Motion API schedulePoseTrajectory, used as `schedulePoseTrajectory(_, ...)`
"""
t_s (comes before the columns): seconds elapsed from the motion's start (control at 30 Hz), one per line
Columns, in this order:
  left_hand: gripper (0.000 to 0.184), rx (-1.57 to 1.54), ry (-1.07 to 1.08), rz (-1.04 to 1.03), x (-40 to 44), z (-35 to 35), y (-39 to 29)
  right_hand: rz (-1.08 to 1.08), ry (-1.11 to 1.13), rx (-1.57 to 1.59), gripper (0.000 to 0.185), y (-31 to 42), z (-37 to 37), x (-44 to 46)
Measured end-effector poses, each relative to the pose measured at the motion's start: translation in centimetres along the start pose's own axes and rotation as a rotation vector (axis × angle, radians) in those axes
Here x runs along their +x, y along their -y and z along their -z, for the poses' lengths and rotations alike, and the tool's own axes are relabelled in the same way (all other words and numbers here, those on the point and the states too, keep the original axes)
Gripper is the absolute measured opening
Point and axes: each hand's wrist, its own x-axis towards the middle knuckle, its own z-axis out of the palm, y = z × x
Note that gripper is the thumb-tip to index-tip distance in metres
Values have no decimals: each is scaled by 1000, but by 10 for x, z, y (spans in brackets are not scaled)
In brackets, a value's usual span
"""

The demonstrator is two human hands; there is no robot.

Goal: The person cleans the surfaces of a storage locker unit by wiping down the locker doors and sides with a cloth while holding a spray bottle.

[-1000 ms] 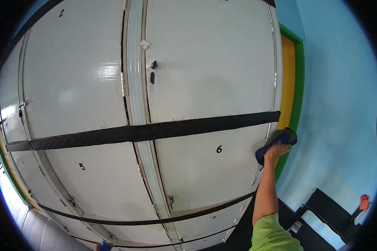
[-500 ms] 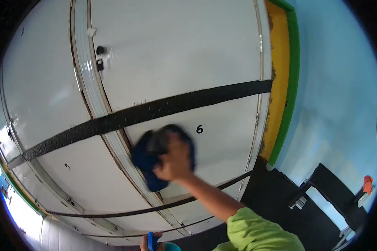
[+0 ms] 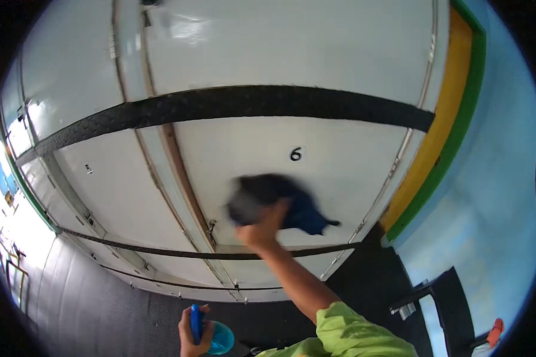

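Right hand: over the dark blue cloth (image 3: 307, 214), the hand (image 3: 261, 232) blurred; cannot tell whether its fingers clamp the cloth or press it flat.
Cloth: at the white door (image 3: 357, 157), below the numeral 6 (image 3: 296, 154), between two black strips.
Upper strip: the wide black band (image 3: 268, 101) borders the door above; a stretch of white panel lies between it and the cloth.
Lower strip: the narrow black band (image 3: 161, 251) runs below the cloth, passing behind the right forearm.
Left side: latch (image 3: 212, 226) near the door's left edge, close to the cloth.
Right side: white panel spans from cloth tip to door edge; green trim (image 3: 452, 172) beyond.
Left hand: low, well apart from the door, the hand (image 3: 187, 333) closed around the spray bottle (image 3: 222, 339).
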Motion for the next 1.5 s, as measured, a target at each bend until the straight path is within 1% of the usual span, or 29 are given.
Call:
schedulePoseTrajectory(0.07,45,63,60,-28,-2,-19,8,267,-38,234,14,18,-35,-30)
schedulePoseTrajectory(0.1,45,63,58,-29,-6,-25,15,248,-34,237,14,7,-49,-45)
schedulePoseTrajectory(0.13,45,57,46,-29,-12,-30,18,31,166,544,15,-4,-62,-59)
schedulePoseTrajectory(0.17,45,60,38,-14,-20,-33,15,0,186,529,19,-24,-52,-69)
schedulePoseTrajectory(0.27,45,38,-9,85,-46,-35,5,105,-173,61,35,-120,2,-87)
schedulePoseTrajectory(0.33,42,-47,-99,43,-62,-27,8,-418,118,19,39,-178,62,-109)
schedulePoseTrajectory(0.4,41,61,-53,95,-60,-9,5,-305,-468,-103,31,-246,31,-156)
schedulePoseTrajectory(0.43,40,161,11,139,-57,-1,5,-330,-490,-66,30,-242,35,-152)
schedulePoseTrajectory(0.47,39,202,46,64,-53,2,6,-355,-514,-29,30,-234,43,-145)
schedulePoseTrajectory(0.53,39,189,72,38,-44,-4,-1,-539,-684,186,35,-187,34,-129)
schedulePoseTrajectory(0.57,39,163,94,18,-41,-9,-6,-553,-650,131,35,-169,26,-125)
schedulePoseTrajectory(0.67,38,83,148,64,-29,-22,-8,-446,-445,-40,42,-93,-16,-120)
schedulePoseTrajectory(0.73,38,57,201,46,-26,-27,-16,-299,-360,195,41,-27,-36,-117)
schedulePoseTrajectory(0.77,38,24,228,41,-24,-28,-21,-409,397,223,37,5,-38,-122)
schedulePoseTrajectory(0.87,39,74,285,65,-23,-16,-36,-152,335,455,31,42,-59,-132)
schedulePoseTrajectory(0.97,39,106,239,64,-27,23,-26,-122,243,400,25,26,-52,-153)
schedulePoseTrajectory(1.0,39,103,202,73,-29,40,-15,-156,-130,412,27,2,-58,-164)
schedulePoseTrajectory(1.1,44,-63,28,114,-41,118,80,-489,-231,54,36,-90,-37,-203)
schedulePoseTrajectory(1.13,46,172,154,82,-39,122,41,-614,-240,-112,39,-130,-28,-219)
schedulePoseTrajectory(1.17,46,173,141,100,-39,128,37,-723,-266,-251,42,-168,-21,-235)
schedulePoseTrajectory(1.2,46,-32,0,292,-40,135,36,-787,-295,-335,45,-200,-18,-246)
schedulePoseTrajectory(1.23,47,-239,-144,482,-41,140,38,-941,-626,382,49,-193,-8,-229)
schedulePoseTrajectory(1.3,47,-213,-105,482,-41,158,53,-967,-738,547,48,-180,-9,-216)
schedulePoseTrajectory(1.33,48,-53,-59,178,-40,158,57,-977,-717,541,48,-169,-21,-221)
schedulePoseTrajectory(1.37,49,31,-22,36,-39,157,56,-1025,-442,342,47,-155,-38,-230)
schedulePoseTrajectory(1.4,49,111,3,-109,-38,157,54,-982,-422,310,45,-133,-62,-234)
schedulePoseTrajectory(1.43,57,133,20,-28,-34,154,48,-938,-404,277,44,-110,-85,-238)
schedulePoseTrajectory(1.47,64,157,39,46,-26,153,42,-808,-638,408,41,-66,-118,-229)
schedulePoseTrajectory(1.5,64,162,51,47,-15,153,36,-847,-661,497,45,6,-99,-185)
